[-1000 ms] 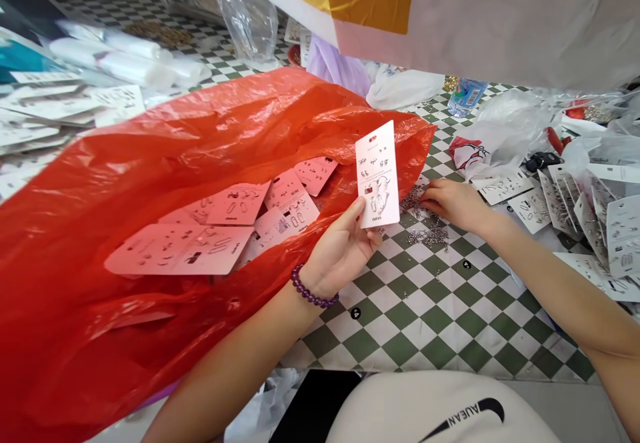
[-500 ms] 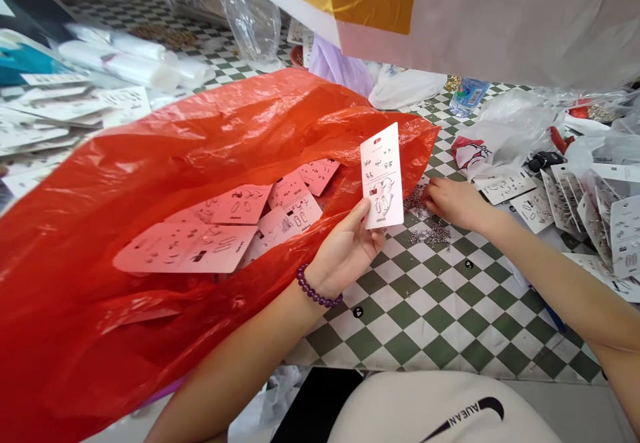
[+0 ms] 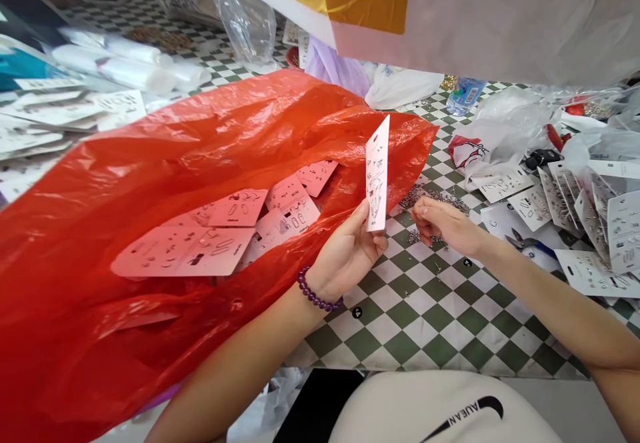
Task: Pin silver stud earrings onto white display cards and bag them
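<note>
Currently, left hand point(image 3: 350, 256): gripping the lower end of a white card point(image 3: 377, 180), thumb along its near edge, the other fingers curled behind; the palm is turned upward and toward the wearer.
Card: raised in front of the right end of a red plastic bag point(image 3: 225, 123), standing upright with a slight lean and seen nearly edge-on, small metal jewellery on its face.
Left forearm point(image 3: 260, 350): slanting up from the lower left along the bag's near side, a purple bead bracelet point(image 3: 320, 300) round the wrist.
Right hand point(image 3: 445, 226): back upward, fingers bent inward and thumb drawn to the forefinger, well apart from the card; the fingertips are too small to read, so I cannot tell whether they pinch anything.
Right forearm point(image 3: 540, 286): reaching in from the lower right, angled up toward the middle, wrist nearly straight.
Small metal pieces point(image 3: 411, 196): scattered just beside the right hand on the checkered tablecloth point(image 3: 385, 336).
Bagged cards point(image 3: 235, 208): overlapping in the bag's open mouth.
Pliers point(image 3: 523, 240): beyond the right forearm, near more carded jewellery point(image 3: 623, 233).
</note>
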`<state>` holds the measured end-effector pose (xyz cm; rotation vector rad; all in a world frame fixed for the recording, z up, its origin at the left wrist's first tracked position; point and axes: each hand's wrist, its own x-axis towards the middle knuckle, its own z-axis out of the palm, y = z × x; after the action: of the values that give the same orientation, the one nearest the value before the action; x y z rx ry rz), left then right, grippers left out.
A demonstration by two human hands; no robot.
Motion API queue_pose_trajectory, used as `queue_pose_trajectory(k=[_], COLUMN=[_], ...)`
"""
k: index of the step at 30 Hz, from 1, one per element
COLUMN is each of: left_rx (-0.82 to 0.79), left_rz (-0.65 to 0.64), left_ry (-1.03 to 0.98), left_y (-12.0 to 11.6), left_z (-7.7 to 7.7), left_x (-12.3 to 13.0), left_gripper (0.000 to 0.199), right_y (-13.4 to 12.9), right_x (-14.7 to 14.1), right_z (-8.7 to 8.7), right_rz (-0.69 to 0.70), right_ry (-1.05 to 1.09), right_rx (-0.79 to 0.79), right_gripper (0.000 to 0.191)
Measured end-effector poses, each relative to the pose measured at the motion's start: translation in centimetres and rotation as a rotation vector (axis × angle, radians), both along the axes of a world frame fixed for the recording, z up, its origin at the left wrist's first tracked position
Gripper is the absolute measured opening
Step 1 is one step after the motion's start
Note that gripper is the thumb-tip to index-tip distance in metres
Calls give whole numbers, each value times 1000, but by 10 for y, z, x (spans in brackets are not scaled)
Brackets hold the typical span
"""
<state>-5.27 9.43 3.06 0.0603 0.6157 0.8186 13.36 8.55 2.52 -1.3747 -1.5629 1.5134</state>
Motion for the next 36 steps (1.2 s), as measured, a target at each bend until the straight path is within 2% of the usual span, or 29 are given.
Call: queue_pose_trajectory(k=[3,5,9,14,17,24,32,36], left_rx=[15,35,63,103,132,147,132,126], left_rz=[-7,-28,-25,0,-13,-26,-12,3], left_ry=[-43,-54,-19,-13,-19,-31,-61,-51], left_y=[-3,-5,-10,-11,-12,-13,-13,-13], left_z=[-2,-4,-11,-16,-16,-18,-20,-17], left_x=[1,2,5,6,6,7,8,9], left_gripper=[22,22,24,18,16,14,17,22], right_y=[-7,-11,-17,-20,-19,-14,-16,-17], right_x=[-10,-15,-27,-34,-34,-29,-26,-24], right_z=[-1,-2,-5,-7,-9,-11,-5,-8], right_rz=[-75,-148,-231,-236,-229,-176,-228,-219], right_ry=[132,129,-5,-170,-236,-349,-279,-303], right_rx=[19,104,381,749,902,1121,1101,1237], right_gripper=[22,23,22,13,12,10,9,11])
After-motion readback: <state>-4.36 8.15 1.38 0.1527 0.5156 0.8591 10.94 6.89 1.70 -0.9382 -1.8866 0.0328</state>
